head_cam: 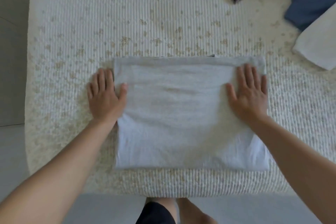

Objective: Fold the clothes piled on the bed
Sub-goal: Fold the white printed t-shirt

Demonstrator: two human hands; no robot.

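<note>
The pale grey garment (189, 112), folded into a rectangle, lies near the front edge of the bed (145, 29); it looks light, soft and limp, best taken at its side edges. The left hand (106, 94) and right hand (250, 92) press flat there, fingers straight.

A bed (163, 23) fills most of the view, covered by a white ribbed bedspread (181, 182) flecked with small beige marks that gather thickest across the middle. Its near edge curves down toward a pale grey floor (12, 151), which runs along the left side and across the near edge. On the far left the floor looks darker. At the near edge, below the bed, the person's bare legs (189, 211) and a piece of black shorts (156, 212) show.
</note>
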